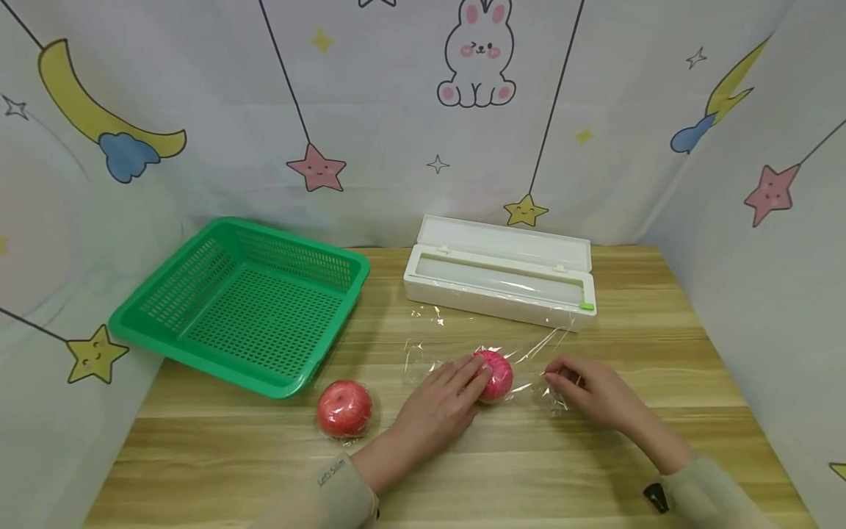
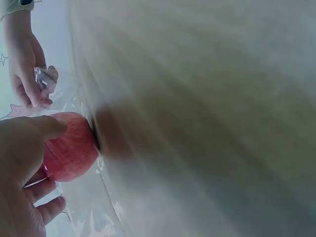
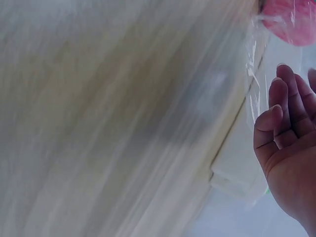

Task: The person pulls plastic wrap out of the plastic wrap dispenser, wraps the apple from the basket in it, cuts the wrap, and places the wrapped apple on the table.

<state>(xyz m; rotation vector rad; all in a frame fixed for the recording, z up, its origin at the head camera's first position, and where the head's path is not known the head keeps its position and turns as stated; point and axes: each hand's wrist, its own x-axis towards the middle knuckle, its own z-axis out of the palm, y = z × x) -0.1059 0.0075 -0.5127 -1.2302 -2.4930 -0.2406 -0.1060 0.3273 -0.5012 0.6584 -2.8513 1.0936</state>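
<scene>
Head view. Showed an apple (image 1: 500, 376) on the worktop (image 1: 562, 477), right of centre, with the left grip (image 1: 439, 397) over its left side. Showed film (image 1: 537, 347) thinly spread about the apple and reaching the right grip (image 1: 595, 393), closed in a pinch on a gathered edge. Listed also: second apple (image 1: 344, 408), film-covered, near the basket (image 1: 231, 367); box (image 1: 489, 301), lid (image 1: 505, 242) raised, with roll (image 1: 502, 281) inside. Seemed to call for a steady, light hold on the apple and an even draw on the film, kept low and taut.

Left wrist view. Showed the left grip closed about the apple, thumb against it; caught film bunched in the right grip just beyond. Risked, by judgement, tears or clinging folds; favoured opening the bunch flat before smoothing.

Right wrist view. Showed the right grip with fingers curled, apart from the apple; gave the pinch unclearly. Caught film glinting alongside. Suggested pressing film close to the apple, working out trapped air.
</scene>
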